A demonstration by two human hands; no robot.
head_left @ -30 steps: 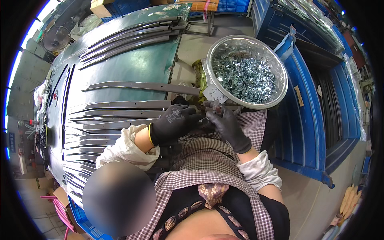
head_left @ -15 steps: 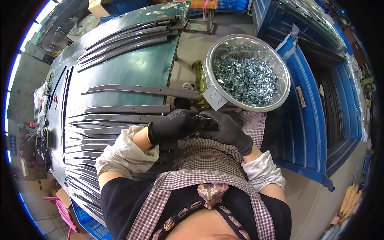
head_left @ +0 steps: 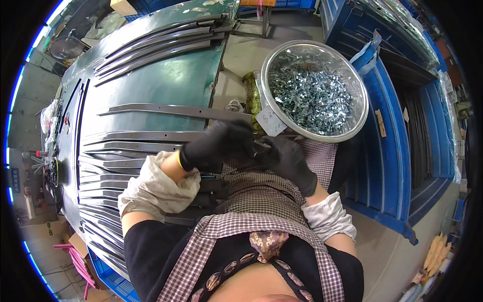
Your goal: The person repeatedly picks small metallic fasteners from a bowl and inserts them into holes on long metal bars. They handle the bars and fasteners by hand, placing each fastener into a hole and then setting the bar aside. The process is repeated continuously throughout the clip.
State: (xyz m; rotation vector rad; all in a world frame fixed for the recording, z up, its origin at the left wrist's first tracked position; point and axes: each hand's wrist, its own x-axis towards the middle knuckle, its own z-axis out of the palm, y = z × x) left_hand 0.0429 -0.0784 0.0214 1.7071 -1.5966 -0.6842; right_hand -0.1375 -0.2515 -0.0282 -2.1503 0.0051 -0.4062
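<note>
My left hand (head_left: 221,146), in a black glove with a yellow cuff edge, is raised beside the right end of a long dark metal strip (head_left: 171,110). Its fingers are smeared by motion, so I cannot tell whether they grip anything. My right hand (head_left: 292,163), also black-gloved, is closed in front of my apron. A small shiny metal piece (head_left: 261,144) shows at its fingertips, close to the left hand; its exact shape is too small to make out. Ahead to the right, a large clear round basin (head_left: 365,103) holds many small shiny metal clips (head_left: 312,100).
More dark strips (head_left: 115,178) lie side by side on the green tabletop (head_left: 171,75), with another group (head_left: 166,48) at its far side. A blue metal bin (head_left: 382,166) stands on the right. A white tag (head_left: 270,122) hangs at the basin's rim.
My left hand has lifted and moved slightly away from me, toward the strip's end. The right hand stays nearly in place, the small metal piece at its fingertips.
</note>
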